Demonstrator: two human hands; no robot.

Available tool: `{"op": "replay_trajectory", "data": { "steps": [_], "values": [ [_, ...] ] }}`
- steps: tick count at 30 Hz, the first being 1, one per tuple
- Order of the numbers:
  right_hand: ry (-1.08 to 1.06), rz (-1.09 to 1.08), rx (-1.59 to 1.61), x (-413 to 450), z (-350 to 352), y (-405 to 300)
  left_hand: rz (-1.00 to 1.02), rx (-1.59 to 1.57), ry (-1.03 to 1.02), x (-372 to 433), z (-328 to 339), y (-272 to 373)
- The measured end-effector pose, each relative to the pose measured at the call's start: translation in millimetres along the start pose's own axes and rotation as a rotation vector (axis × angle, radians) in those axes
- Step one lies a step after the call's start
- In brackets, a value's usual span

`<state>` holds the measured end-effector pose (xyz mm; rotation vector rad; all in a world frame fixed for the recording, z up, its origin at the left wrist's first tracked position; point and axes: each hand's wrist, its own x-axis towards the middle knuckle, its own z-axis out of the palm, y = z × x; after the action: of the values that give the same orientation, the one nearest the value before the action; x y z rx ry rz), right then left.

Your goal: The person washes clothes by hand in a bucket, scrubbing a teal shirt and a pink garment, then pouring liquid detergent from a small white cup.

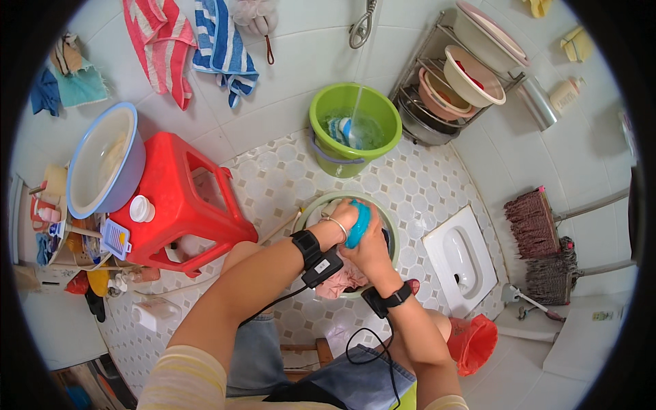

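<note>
My left hand point(344, 216) and my right hand point(370, 252) both grip a bunched teal cloth point(359, 224), pressed between them. It looks wet. They are over a pale green basin point(395, 246) on the tiled floor. Inside the basin lies a pink cloth point(342, 277), along with a dark cloth mostly hidden by my right hand. Beyond the basin stands a green bucket point(338, 166), into which a stream of water falls. A blue-and-white cloth point(342, 129) sits in the bucket's water.
A red plastic stool point(169, 169) at left carries a blue-rimmed basin point(134, 154) and a white cap point(142, 208). Right of my hands are a squat toilet point(461, 264), mops point(533, 225) and a red-bagged bin point(471, 344). Stacked basins fill a rack point(435, 31). Cables hang from my wrists.
</note>
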<state>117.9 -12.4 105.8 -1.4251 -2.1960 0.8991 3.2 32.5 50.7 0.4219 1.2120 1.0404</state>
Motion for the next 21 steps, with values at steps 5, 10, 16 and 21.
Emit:
{"op": "replay_trajectory", "data": {
  "steps": [5, 10, 16, 21],
  "values": [
    [0.010, 0.035, -0.026, 2.2, -0.4, 2.9, -0.081, 0.071, 0.116, -3.6, 8.2, 8.0],
    [-0.138, 0.358, 0.934, 21.3, -29.8, 39.1, -0.166, -0.163, -0.476, 4.4, -4.4, 26.0],
    [-0.517, 0.567, 2.151, 2.2, -75.0, 8.9, -0.060, -0.153, -0.430, -45.4, 15.5, 58.3],
    [-0.509, 0.641, 1.994, -8.8, -56.0, 20.3, -0.116, -0.098, -0.483, -53.6, 14.1, 63.3]
  ]
}}
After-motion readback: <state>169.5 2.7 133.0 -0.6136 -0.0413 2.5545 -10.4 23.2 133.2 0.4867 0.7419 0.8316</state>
